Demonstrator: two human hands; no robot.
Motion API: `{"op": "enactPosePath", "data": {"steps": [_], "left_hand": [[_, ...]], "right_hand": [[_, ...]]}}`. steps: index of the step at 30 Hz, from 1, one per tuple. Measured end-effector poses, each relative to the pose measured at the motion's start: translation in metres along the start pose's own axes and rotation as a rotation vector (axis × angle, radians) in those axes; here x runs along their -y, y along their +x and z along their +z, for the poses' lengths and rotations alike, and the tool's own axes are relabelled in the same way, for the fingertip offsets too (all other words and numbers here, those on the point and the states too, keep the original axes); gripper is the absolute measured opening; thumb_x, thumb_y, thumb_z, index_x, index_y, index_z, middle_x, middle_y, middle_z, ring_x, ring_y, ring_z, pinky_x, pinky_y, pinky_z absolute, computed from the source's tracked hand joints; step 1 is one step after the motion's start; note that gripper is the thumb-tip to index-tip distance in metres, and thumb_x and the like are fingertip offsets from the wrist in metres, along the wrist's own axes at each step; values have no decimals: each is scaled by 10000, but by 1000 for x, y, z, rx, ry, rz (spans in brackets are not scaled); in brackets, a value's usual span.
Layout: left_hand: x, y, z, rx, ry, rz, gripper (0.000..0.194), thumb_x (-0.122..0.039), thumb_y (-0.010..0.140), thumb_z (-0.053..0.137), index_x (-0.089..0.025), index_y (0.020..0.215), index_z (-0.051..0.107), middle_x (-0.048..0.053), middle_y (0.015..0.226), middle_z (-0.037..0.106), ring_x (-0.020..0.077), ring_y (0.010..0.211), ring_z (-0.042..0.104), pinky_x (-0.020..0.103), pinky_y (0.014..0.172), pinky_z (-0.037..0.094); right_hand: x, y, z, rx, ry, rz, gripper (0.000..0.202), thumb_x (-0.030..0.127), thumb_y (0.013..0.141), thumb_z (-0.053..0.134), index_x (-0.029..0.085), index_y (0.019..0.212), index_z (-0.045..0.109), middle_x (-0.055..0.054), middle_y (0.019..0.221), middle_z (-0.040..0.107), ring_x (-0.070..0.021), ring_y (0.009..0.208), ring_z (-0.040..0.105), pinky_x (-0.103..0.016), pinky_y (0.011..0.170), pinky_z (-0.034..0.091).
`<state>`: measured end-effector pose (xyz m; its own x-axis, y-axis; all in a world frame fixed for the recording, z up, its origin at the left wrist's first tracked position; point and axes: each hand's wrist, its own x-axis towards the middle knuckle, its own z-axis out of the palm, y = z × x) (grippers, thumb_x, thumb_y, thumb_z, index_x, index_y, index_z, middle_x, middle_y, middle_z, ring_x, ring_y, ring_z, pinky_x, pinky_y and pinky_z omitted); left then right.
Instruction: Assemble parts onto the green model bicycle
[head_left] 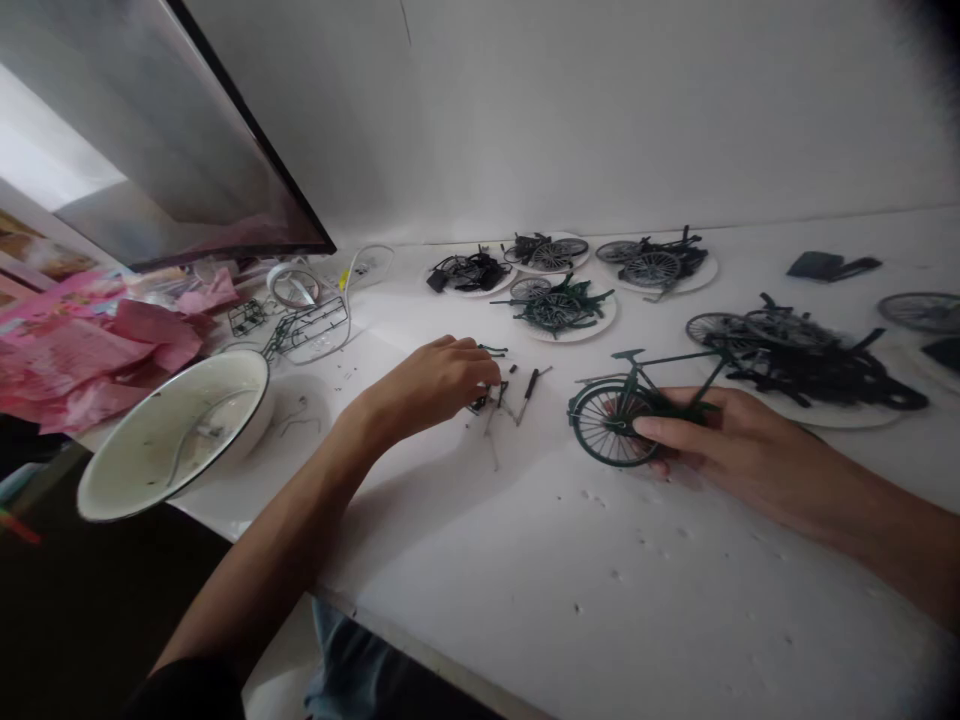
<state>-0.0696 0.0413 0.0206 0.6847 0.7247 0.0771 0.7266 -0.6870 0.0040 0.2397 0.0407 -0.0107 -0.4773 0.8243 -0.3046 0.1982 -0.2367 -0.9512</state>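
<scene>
Table: a white table fills the frame, with a white wall behind.
Right hand: the right hand grips a small green toy bike at middle right.
Left hand: the left hand pinches at tiny dark parts in the middle.
Around: a white bowl sits at left; plates of bike parts at the top.
Tip: hold the bike steady and pick one part at a time.

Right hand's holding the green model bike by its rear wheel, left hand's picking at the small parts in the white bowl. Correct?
Not quite. The left hand is picking at the small parts lying loose on the white table, not in the white bowl, which sits apart at the table's left edge. The head view shows it. The right hand does hold the green model bike by its rear wheel.
</scene>
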Motion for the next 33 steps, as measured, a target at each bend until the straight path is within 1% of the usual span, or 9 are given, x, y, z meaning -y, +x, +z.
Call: {"op": "enactPosePath", "data": {"steps": [5,9,12,17,21,24,26,29,33], "left_hand": [[-7,-6,-13,67,-116,-72,150,-149,958,547,-189,1046,663,36,1031,695,166,924,630,311,844,474],[-24,-11,-18,165,-263,-38,199,-144,936,588,-213,1120,619,19,1104,677,155,957,629,278,812,480],[-33,-14,-17,214,-245,-3,186,-110,917,600,-205,1076,619,16,1089,672,169,995,613,311,872,461],[-40,-13,-12,191,-165,64,175,-21,898,541,-178,926,615,5,957,661,165,931,583,329,896,421],[-43,-10,-7,169,-116,85,178,-14,893,513,-162,822,582,7,833,626,159,814,539,325,834,418],[-44,-7,-3,171,-122,80,151,-20,870,534,-154,816,578,14,820,612,163,797,534,332,814,431],[-43,-5,-2,156,-182,69,133,-27,864,545,-147,851,600,24,852,618,161,810,544,323,798,450],[-41,-1,-7,86,-400,38,152,-44,883,545,-152,937,637,41,963,642,136,838,580,279,766,485],[-42,3,-12,-145,-723,-140,146,-107,902,577,-177,989,671,39,1015,683,124,896,636,257,799,521]], "right_hand": [[-3,2,-2,10,-19,6,260,449,830,717,198,895,695,-2,733,616,-143,672,501,-301,648,382],[0,3,0,11,14,17,249,441,833,719,204,904,695,-8,765,628,-144,690,515,-298,657,401],[2,2,2,-5,58,32,210,395,820,740,205,901,698,-7,770,634,-138,677,522,-290,646,412],[3,1,3,-14,103,30,204,298,806,750,183,971,719,-30,826,657,-134,672,533,-289,632,431],[1,1,3,-20,76,43,222,325,825,738,183,994,720,-40,881,681,-132,703,547,-285,652,436],[0,1,2,-13,52,26,199,340,829,736,186,955,720,-33,879,682,-130,710,546,-277,645,432],[0,2,1,-6,50,12,181,341,833,732,188,928,716,-33,886,685,-133,725,552,-276,652,436],[0,3,1,-2,41,-6,182,351,833,727,190,918,713,-35,916,694,-136,736,562,-276,660,444],[1,2,2,-6,-53,-44,253,415,822,724,189,935,714,-25,858,694,-132,665,563,-277,619,434]]}}
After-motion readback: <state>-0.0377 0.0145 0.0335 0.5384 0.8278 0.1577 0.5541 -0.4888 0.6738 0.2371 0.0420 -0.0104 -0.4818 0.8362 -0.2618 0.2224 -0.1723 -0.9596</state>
